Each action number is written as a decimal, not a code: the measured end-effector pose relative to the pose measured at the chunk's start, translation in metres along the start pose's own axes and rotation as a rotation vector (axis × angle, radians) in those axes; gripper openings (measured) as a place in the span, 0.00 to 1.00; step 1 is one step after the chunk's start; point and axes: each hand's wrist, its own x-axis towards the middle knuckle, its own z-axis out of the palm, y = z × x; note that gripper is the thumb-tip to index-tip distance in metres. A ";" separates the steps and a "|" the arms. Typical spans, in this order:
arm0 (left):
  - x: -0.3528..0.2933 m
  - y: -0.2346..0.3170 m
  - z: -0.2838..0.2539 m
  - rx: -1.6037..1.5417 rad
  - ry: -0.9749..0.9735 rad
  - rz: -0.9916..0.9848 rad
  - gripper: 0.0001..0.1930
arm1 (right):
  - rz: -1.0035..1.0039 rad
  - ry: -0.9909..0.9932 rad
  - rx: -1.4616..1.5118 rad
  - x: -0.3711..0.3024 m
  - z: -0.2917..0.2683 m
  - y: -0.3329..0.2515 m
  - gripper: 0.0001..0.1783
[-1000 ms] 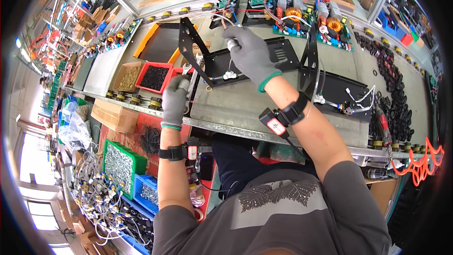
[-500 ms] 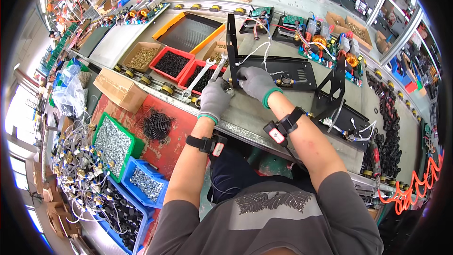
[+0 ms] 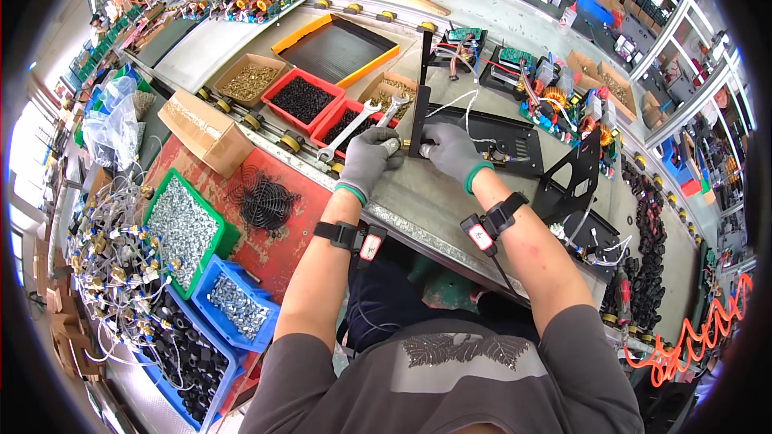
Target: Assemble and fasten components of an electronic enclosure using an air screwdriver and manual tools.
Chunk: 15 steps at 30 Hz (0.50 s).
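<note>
A black metal bracket stands on the bench, its upright plate (image 3: 420, 104) between my two hands and its flat part reaching to the right. My left hand (image 3: 370, 162), in a grey glove, is closed on a small metal fitting at the plate's left side. On the other side, my gloved right hand (image 3: 455, 153) has its fingers curled together by the plate; what they pinch is mostly hidden. Just beyond my left hand, an open-end wrench (image 3: 347, 133) and a second wrench (image 3: 392, 109) rest across a red bin (image 3: 328, 130) of black screws. White wires (image 3: 462, 104) rise from the bracket.
Another black bracket (image 3: 581, 173) stands to the right, near circuit boards with coils (image 3: 555, 96). Left lie a cardboard box (image 3: 205, 133), a black fan guard (image 3: 265, 201), a green bin (image 3: 229, 237) and a blue bin (image 3: 261, 329) of metal parts. An orange-rimmed tray (image 3: 366, 72) sits farther back.
The view has shifted a little, so the bench appears moved. My left hand is slightly apart from the plate with the fitting; my right hand stays at the plate's right side.
</note>
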 end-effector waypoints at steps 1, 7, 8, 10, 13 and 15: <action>0.002 -0.001 0.002 0.003 0.001 -0.004 0.10 | 0.002 0.000 0.022 0.000 0.000 0.000 0.16; -0.001 0.000 0.005 0.419 -0.056 0.045 0.13 | -0.022 0.006 0.035 -0.001 0.000 0.002 0.16; -0.002 0.000 0.004 0.416 -0.055 0.049 0.13 | -0.038 0.007 0.033 -0.001 0.000 0.002 0.16; -0.007 0.000 0.001 0.229 -0.154 0.118 0.16 | -0.019 0.009 0.043 -0.001 0.001 0.003 0.16; -0.008 0.003 -0.003 0.287 -0.172 0.142 0.19 | -0.018 0.002 0.053 -0.001 0.002 0.004 0.16; -0.007 0.005 -0.004 0.363 -0.151 0.164 0.19 | -0.027 -0.006 0.056 -0.001 0.002 0.004 0.16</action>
